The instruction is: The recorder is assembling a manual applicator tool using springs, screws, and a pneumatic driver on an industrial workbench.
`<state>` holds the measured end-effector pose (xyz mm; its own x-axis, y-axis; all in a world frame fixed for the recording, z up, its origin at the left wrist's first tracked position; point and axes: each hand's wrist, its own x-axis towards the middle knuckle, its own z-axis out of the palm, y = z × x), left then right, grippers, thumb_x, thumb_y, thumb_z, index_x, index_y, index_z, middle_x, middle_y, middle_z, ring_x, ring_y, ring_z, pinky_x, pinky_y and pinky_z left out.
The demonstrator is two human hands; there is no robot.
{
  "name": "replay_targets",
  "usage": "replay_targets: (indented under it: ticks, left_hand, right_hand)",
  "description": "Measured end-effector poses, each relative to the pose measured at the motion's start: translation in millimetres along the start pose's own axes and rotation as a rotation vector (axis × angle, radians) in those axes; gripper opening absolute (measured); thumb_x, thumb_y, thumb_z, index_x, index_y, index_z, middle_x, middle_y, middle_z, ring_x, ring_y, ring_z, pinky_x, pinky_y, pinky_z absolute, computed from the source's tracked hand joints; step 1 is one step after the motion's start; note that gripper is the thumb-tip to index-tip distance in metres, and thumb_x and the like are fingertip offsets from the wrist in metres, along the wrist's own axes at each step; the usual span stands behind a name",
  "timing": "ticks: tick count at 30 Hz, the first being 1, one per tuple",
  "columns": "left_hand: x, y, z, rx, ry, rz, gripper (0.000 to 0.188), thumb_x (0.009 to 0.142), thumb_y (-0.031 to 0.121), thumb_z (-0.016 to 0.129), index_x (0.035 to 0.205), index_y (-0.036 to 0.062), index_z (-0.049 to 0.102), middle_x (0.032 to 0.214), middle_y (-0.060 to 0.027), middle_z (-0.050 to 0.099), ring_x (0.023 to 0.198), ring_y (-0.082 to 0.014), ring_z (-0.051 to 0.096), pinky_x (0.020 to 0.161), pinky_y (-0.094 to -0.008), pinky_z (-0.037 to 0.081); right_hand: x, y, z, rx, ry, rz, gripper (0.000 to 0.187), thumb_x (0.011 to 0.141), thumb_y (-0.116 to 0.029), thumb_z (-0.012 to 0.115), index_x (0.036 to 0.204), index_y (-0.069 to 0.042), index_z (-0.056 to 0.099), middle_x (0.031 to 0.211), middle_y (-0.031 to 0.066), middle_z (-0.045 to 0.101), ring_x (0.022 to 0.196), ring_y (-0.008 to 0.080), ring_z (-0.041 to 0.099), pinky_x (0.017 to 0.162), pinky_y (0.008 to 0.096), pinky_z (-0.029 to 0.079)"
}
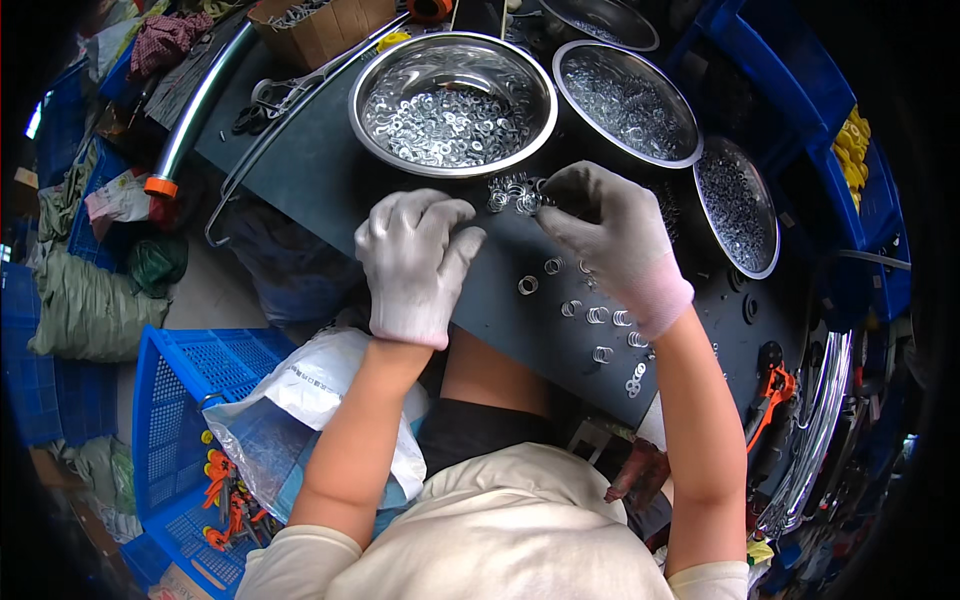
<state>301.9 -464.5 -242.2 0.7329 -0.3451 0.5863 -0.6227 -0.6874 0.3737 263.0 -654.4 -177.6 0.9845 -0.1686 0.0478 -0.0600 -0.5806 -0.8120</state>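
Both my hands wear grey-white gloves with pink cuffs. My left hand [415, 255] is over the near edge of the dark table, its fingers loosely bent and the thumb apart from them, with nothing visible in it. Thumb and forefinger of my right hand [615, 225] close on the right end of a small cluster of metal coil springs [515, 193], just in front of a steel bowl [455, 163] of flat metal washers [450, 125]. More loose springs [597, 315] lie scattered on the table below my right hand.
Steel bowls of small metal parts [630, 105] stand to the right, one at the far right edge [740, 205]. A bent metal rod [245, 175] and a cardboard box [325, 30] are at the back left. A blue crate [175, 400] stands left of my lap; orange-handled tools [770, 400] lie right.
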Motion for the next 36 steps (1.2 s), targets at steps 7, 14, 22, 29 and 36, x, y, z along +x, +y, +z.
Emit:
replay_targets:
  ticks: [7,14,22,29,36]
  left_hand:
    - [-7.0,35.8,-11.3,-1.127,-0.117,-0.361,0.044,0.073,0.018,0.082,0.107,0.0019,0.060,0.102,-0.0047,0.061,0.090,-0.0105,0.059,0.080,-0.0247,0.048]
    - [-21.8,65.4,-42.0,-1.037,-0.245,-0.362,0.028,0.066,0.011,0.083,0.085,0.0046,0.063,0.080,-0.0062,0.066,0.068,-0.0177,0.065,0.062,-0.0286,0.051]
    - [-37.1,64.4,-51.2,-1.015,-0.375,-0.122,0.027,0.071,0.002,0.079,0.096,0.0050,0.069,0.090,-0.0063,0.063,0.080,-0.0130,0.062,0.070,-0.0247,0.051]
    - [1.1,29.5,-6.4,-1.044,-0.307,-0.550,0.027,0.078,0.002,0.066,0.103,-0.0020,0.058,0.102,-0.0089,0.065,0.091,-0.0116,0.060,0.083,-0.0263,0.048]
    - [9.5,37.4,21.6,-0.620,-0.382,-0.343,0.025,0.076,0.003,0.068,0.100,0.0033,0.066,0.094,-0.0080,0.065,0.090,-0.0151,0.063,0.082,-0.0264,0.049]
  right_hand:
    - [-30.5,-25.1,-11.3,0.560,-0.279,0.204,0.018,0.085,-0.010,0.064,0.100,0.000,0.060,0.084,-0.0012,0.061,0.073,0.0027,0.054,0.065,0.0185,0.046]
    - [-86.9,-31.9,-10.6,0.722,-0.130,0.299,0.021,0.085,-0.012,0.064,0.098,0.001,0.056,0.088,0.0031,0.059,0.082,0.0074,0.054,0.074,0.0223,0.046]
    - [-136.1,-25.4,-8.7,0.770,0.203,0.420,0.023,0.085,-0.002,0.060,0.107,0.003,0.057,0.091,0.0075,0.062,0.074,0.0126,0.062,0.067,0.0242,0.051]
    - [-151.0,-6.2,7.6,0.745,0.309,0.325,0.021,0.087,-0.002,0.061,0.107,0.003,0.058,0.093,0.0060,0.062,0.078,0.0096,0.060,0.069,0.0228,0.051]
    - [-152.7,-0.3,2.1,0.744,0.359,0.327,0.020,0.087,-0.002,0.061,0.106,0.003,0.059,0.092,0.0052,0.062,0.078,0.0090,0.059,0.070,0.0221,0.050]
